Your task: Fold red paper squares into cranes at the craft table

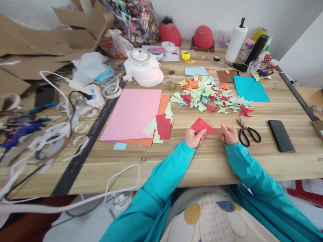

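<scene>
A folded red paper triangle (pixel 201 124) is held just above the wooden table (pixel 214 161). My left hand (pixel 193 137) pinches its left corner with fingers closed. My right hand (pixel 228 134) is curled beside the paper's right tip; whether it grips the tip I cannot tell for sure, though the fingers are closed there. Both arms wear teal sleeves. A heap of folded paper shapes (pixel 210 95) in green, red and orange lies just beyond the hands.
Black scissors (pixel 247 132) and a black phone (pixel 281 135) lie to the right. Pink and orange sheets (pixel 133 112) with red scraps (pixel 163 126) lie to the left. A blue sheet (pixel 249 88), paper towel roll (pixel 236 42), tape rolls, cables and cardboard crowd the back and left.
</scene>
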{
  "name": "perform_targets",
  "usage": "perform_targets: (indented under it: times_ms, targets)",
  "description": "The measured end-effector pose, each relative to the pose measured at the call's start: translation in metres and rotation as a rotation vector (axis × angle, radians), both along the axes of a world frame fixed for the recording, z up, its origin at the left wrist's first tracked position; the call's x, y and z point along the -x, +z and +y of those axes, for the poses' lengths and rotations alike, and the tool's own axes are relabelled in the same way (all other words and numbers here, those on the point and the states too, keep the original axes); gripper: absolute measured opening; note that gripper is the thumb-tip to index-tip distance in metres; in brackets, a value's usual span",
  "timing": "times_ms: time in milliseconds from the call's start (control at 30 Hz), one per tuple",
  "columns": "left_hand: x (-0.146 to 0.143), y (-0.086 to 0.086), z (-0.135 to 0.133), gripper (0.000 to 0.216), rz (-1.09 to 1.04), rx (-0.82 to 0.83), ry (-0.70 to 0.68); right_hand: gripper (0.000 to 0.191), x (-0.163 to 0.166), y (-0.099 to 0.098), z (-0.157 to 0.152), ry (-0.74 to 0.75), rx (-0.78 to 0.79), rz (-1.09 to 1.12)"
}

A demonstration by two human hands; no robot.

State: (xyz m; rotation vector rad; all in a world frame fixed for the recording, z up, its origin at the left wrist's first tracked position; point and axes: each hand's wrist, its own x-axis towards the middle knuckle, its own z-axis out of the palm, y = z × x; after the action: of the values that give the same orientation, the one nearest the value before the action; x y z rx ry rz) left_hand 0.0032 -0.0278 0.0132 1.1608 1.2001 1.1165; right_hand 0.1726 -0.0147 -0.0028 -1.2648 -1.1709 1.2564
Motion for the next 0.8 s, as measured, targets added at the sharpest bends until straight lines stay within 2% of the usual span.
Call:
perform_targets:
  times_ms: [67,167,267,433,533,700,800]
  targets:
    - [-0.001,0.0,-0.001,0.046,0.0,0.011,-0.018,0.056,0.001,0.0,0.0,0.024,0.049,0.01]
    - [-0.004,-0.002,-0.003,0.042,-0.013,0.024,-0.069,0.054,0.007,0.004,-0.005,0.16,0.141,-0.019]
    - [-0.007,-0.004,-0.005,0.042,-0.038,0.064,-0.126,0.051,0.012,0.009,-0.01,0.258,0.151,-0.062]
    - [-0.009,-0.007,-0.004,0.032,-0.204,0.182,-0.249,0.05,0.013,0.008,-0.012,0.315,0.112,-0.075]
    - [-0.01,-0.008,-0.004,0.028,-0.226,0.2,-0.308,0.05,0.013,0.007,-0.012,0.341,0.115,-0.058]
    - [-0.011,-0.01,-0.005,0.022,-0.295,0.26,-0.336,0.048,0.016,0.01,-0.015,0.364,0.094,-0.067]
    - [-0.011,-0.012,-0.005,0.018,-0.273,0.263,-0.297,0.048,0.017,0.013,-0.017,0.371,0.053,-0.14]
